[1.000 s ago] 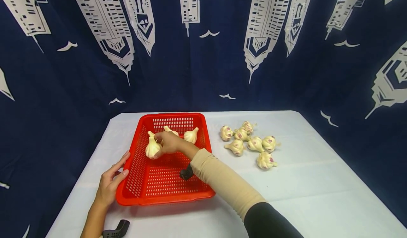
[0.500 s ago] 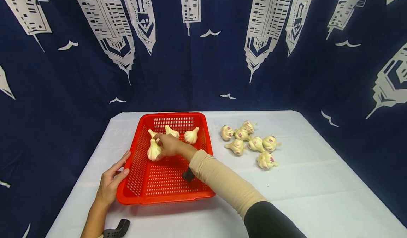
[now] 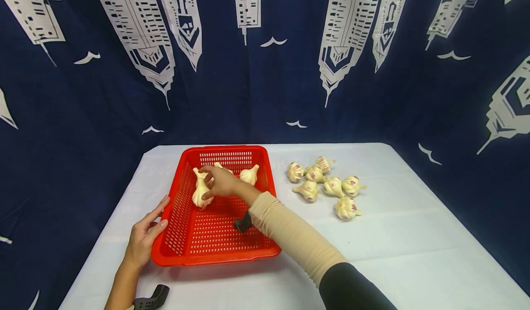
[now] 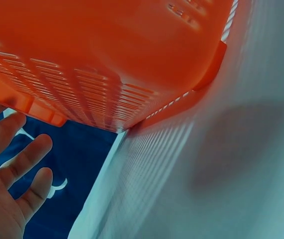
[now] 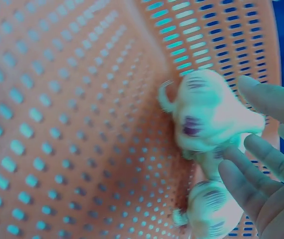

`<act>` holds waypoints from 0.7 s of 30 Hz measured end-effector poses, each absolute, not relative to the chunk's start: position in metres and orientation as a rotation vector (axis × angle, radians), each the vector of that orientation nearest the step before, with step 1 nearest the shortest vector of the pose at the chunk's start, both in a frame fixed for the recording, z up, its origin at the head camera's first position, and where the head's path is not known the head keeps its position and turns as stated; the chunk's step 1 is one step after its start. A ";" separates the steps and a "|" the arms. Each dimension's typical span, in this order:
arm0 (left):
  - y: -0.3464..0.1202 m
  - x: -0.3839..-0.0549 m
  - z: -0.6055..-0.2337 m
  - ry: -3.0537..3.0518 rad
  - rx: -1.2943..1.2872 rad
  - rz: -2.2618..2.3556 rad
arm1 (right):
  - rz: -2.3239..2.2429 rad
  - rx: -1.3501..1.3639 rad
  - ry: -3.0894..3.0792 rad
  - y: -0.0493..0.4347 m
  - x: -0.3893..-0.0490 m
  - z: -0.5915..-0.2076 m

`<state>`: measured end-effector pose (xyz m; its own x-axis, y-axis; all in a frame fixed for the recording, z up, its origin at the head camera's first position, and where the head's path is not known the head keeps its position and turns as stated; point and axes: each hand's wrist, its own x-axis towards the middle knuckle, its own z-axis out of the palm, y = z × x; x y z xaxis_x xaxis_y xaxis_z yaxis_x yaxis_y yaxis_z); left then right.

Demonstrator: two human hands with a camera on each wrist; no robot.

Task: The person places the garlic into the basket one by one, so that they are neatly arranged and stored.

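Down in the red basket (image 3: 215, 259), close to the left wall and within the far half: a pale garlic bulb (image 3: 199, 195), with its stem toward the far side. Just beside it on the right: the right hand (image 3: 221, 182), fingers parted and loosely bent, without a grip on anything. Cannot tell light contact with the bulb from a narrow gap. In the right wrist view, blurred, spread fingers near a stem end, with purple marks on the bulb's skin.

Just beyond, also at the left: a second bulb (image 3: 197, 172), partly covered. Farther along, mostly behind the right hand: a third bulb (image 3: 217, 165). Near the far right corner: a fourth bulb (image 3: 249, 175).

At the basket's left rim: the left hand (image 3: 142, 242), thumb and fingers apart and fairly straight, at the edge without curling round it.

On the white table (image 3: 397, 241), right of the basket: seven purple-streaked bulbs (image 3: 333, 187) in a loose group. By the right wrist, a dark device (image 3: 243, 223); above that, a beige sleeve (image 3: 296, 238). Behind everything, a navy cloth (image 3: 265, 89) with white buildings and birds.
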<state>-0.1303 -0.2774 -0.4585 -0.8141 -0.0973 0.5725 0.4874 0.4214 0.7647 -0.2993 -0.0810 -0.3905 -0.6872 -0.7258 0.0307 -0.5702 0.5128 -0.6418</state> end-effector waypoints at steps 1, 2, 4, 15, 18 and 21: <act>-0.277 -0.130 -0.458 -2.134 -0.327 -1.405 | -0.958 -1.091 2.500 -0.081 -0.299 -0.389; -0.277 -0.130 -0.458 -2.134 -0.326 -1.403 | -0.978 -1.089 2.492 -0.081 -0.299 -0.388; -0.278 -0.130 -0.459 -2.132 -0.325 -1.408 | -1.000 -1.095 2.479 -0.081 -0.299 -0.386; -0.277 -0.130 -0.459 -2.122 -0.334 -1.454 | -1.176 -1.119 2.429 -0.074 -0.299 -0.374; -0.277 -0.130 -0.459 -2.125 -0.337 -1.449 | -1.209 -1.084 2.425 -0.072 -0.300 -0.371; -0.277 -0.131 -0.459 -2.122 -0.341 -1.441 | -1.247 -1.051 2.391 -0.066 -0.300 -0.366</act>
